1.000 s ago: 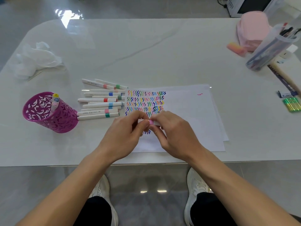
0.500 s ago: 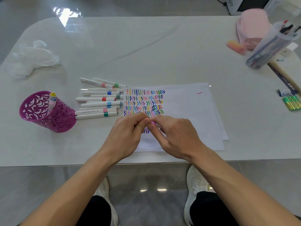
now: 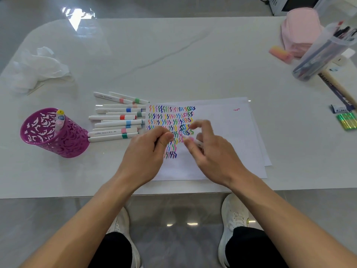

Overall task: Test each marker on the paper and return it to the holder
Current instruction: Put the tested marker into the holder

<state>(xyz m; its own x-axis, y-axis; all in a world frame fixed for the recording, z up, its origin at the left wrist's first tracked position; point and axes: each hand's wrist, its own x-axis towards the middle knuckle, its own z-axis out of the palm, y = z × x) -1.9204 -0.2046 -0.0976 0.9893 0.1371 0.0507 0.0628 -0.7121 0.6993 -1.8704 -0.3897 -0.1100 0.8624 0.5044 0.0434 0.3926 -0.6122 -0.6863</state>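
Observation:
A white marker with a pink band [image 3: 197,142] is pinched in my right hand [image 3: 212,153], its pink end pointing left over the paper [image 3: 222,132]. My left hand [image 3: 144,153] is just left of it, thumb pressed on curled fingers that pinch the marker's cap, which is mostly hidden. The paper's left part carries rows of coloured zigzag strokes [image 3: 171,120]. Several capped white markers [image 3: 116,122] lie in a pile left of the paper. A purple cut-out holder [image 3: 58,140] stands further left with three markers [image 3: 60,117] upright in it.
A crumpled white wrapper [image 3: 36,68] lies at the far left. At the right are a pink pouch [image 3: 301,29], a clear case of pens [image 3: 324,53], a pink-orange eraser [image 3: 280,53] and a green pack [image 3: 346,120]. The table's front edge [image 3: 173,190] runs under my wrists.
My hands, joined on the pink marker a second ago, have pulled apart. The right hand moved right with the marker and its fingers spread.

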